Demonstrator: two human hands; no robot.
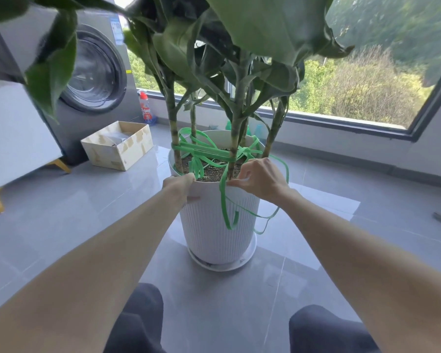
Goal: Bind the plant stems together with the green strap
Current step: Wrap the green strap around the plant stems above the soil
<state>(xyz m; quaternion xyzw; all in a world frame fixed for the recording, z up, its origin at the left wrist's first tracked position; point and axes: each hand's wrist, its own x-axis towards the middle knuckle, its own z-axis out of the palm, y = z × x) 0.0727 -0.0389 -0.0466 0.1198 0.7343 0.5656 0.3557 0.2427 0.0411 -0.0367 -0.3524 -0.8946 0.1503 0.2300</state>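
Grey floor tiles run to a wide window, with a washer and an open box at the left. On the floor stands a white ribbed pot holding several upright stems. The green strap bands two stems, loops loosely over the soil and hangs down the pot's front. The left hand grips the pot rim, fingers curled over it. The right hand pinches the strap at the rim.
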